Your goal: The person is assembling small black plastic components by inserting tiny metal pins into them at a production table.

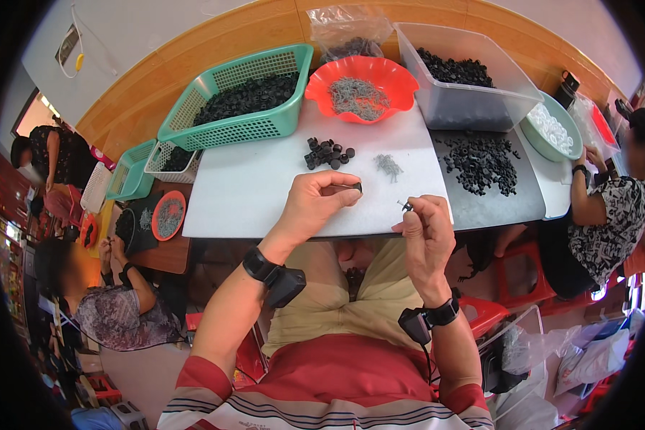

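Striped shirt [322, 407] showed nearest; over the near side of the table [244, 197], the left hand [314, 202], nearly closed, pinched a dark piece [358, 188], the right hand [430, 235] likewise a small black part [408, 206].

I'm standing in what looks like a small assembly workshop: black parts [247, 100] fill a green basket [247, 132] and a clear tub [510, 84], thin metal pieces [358, 98] lie in a red bowl [403, 80], and one person [125, 315] sits left, another person [609, 222] right, beside more containers [541, 143]
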Demonstrator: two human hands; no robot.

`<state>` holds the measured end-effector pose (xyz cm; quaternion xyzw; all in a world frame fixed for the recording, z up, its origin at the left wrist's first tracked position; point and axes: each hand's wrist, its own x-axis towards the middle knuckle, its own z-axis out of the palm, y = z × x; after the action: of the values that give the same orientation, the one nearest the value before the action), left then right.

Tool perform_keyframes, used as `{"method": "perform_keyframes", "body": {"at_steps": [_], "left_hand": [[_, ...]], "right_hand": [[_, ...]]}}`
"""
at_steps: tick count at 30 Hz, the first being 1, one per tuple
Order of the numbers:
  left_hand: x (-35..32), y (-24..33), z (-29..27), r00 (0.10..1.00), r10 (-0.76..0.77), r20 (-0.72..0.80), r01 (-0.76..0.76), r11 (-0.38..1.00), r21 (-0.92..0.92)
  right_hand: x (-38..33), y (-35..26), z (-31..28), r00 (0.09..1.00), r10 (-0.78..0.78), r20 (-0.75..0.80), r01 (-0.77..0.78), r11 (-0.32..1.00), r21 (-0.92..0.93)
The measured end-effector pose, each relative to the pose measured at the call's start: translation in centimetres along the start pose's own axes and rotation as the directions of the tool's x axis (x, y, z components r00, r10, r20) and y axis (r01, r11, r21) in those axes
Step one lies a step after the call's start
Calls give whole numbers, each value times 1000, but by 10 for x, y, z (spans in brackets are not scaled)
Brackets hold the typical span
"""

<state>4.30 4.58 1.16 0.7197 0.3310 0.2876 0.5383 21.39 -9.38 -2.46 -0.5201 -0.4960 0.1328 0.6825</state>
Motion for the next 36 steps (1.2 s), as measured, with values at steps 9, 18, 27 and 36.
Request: {"method": "perform_keyframes", "body": {"at_steps": [9,18,27,36], "left_hand": [[-12,-3,-1,987,-101,122,157,720,-676],[-20,-15,-2,968,-98,231,251,443,-861],[-24,-14,1,966,-50,253,249,425,-870],[-27,-12,3,964,-39,263,252,450,-857]], "right_hand": [[4,-1,11,998,-57,24,57,998,0],[9,-7,26,993,-112,44,111,994,15],[10,-11,31,988,-129,89,132,991,-30],[14,-20,28,978,-129,161,149,982,-116]]}}
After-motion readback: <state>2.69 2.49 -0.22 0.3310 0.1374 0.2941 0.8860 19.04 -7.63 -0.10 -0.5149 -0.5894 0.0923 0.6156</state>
